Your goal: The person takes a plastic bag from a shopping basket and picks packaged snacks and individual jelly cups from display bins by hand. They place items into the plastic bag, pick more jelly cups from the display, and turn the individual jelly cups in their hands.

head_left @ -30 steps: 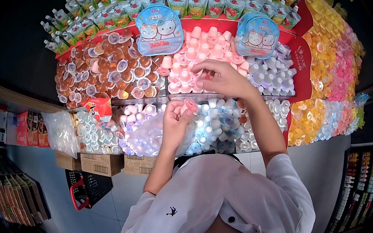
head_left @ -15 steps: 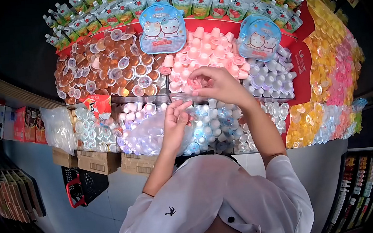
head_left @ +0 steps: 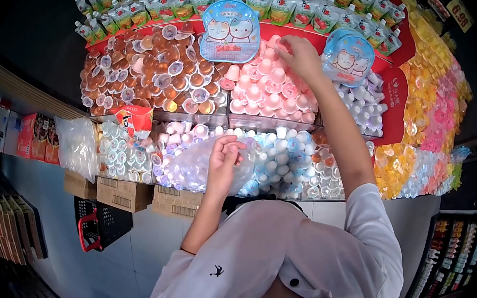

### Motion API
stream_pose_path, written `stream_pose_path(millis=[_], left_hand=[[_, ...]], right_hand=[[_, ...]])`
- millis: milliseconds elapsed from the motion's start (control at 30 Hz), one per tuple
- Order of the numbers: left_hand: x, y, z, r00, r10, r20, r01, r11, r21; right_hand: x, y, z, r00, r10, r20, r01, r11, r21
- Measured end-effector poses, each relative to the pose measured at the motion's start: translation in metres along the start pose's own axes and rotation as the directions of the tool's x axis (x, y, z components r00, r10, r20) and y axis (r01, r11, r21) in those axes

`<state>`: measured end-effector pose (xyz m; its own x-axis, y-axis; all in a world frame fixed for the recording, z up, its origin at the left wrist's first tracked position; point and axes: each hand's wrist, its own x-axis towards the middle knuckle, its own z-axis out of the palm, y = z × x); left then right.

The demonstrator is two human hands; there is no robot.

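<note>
The right hand [head_left: 302, 60] bent at the pink jelly cups' [head_left: 278, 76] one o'clock, hold unclear; the left hand [head_left: 225, 160], loosely curled and empty, overlapped a plastic bag [head_left: 192, 170].

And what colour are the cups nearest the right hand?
The cups nearest the right hand are pink, seen best in the head view.

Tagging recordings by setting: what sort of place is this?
Most likely a shop: pink cups lie heaped in bulk, spouted pouches stand in rows, and there is a price sign.
</note>
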<state>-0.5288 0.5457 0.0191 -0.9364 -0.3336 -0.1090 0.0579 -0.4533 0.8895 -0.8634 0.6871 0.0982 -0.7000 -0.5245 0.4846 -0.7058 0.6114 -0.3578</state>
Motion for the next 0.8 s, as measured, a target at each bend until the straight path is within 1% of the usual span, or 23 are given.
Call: stream_pose_path(millis=[100,267,367,467,567,667,767,800], left_hand=[[-0.003,0.000,-0.004,0.999,0.000,-0.033,0.002,0.999,0.041],[-0.006,-0.002,-0.004,0.999,0.009,-0.031,-0.008,1.000,0.010],[-0.012,0.000,-0.002,0.999,0.018,-0.033,-0.017,1.000,0.011],[-0.015,0.000,0.000,0.999,0.004,-0.053,-0.004,1.000,0.005],[-0.019,-0.001,0.001,0.997,0.004,-0.074,-0.004,1.000,-0.003],[-0.025,0.000,0.005,0.996,0.011,-0.091,-0.010,1.000,0.008],[-0.030,-0.001,0.006,0.995,0.021,-0.101,-0.015,0.998,0.060],[-0.032,-0.002,0.007,0.994,0.027,-0.103,-0.018,0.996,0.082]], right_hand=[[0.004,-0.001,-0.007,0.999,-0.001,0.051,0.001,1.000,0.007],[0.006,0.000,-0.003,0.988,0.008,0.155,-0.018,0.998,0.065],[0.002,-0.007,-0.007,0.989,0.015,0.145,-0.025,0.997,0.067],[0.000,-0.005,-0.009,0.980,0.036,0.197,-0.047,0.998,0.052],[-0.004,0.007,0.003,0.977,-0.018,0.212,0.002,0.997,0.076],[-0.005,0.017,0.010,0.974,-0.076,0.213,0.059,0.995,0.084],[-0.011,0.023,0.013,0.979,-0.180,0.101,0.170,0.980,0.104],[-0.014,0.018,0.008,0.986,-0.153,0.067,0.145,0.983,0.112]])
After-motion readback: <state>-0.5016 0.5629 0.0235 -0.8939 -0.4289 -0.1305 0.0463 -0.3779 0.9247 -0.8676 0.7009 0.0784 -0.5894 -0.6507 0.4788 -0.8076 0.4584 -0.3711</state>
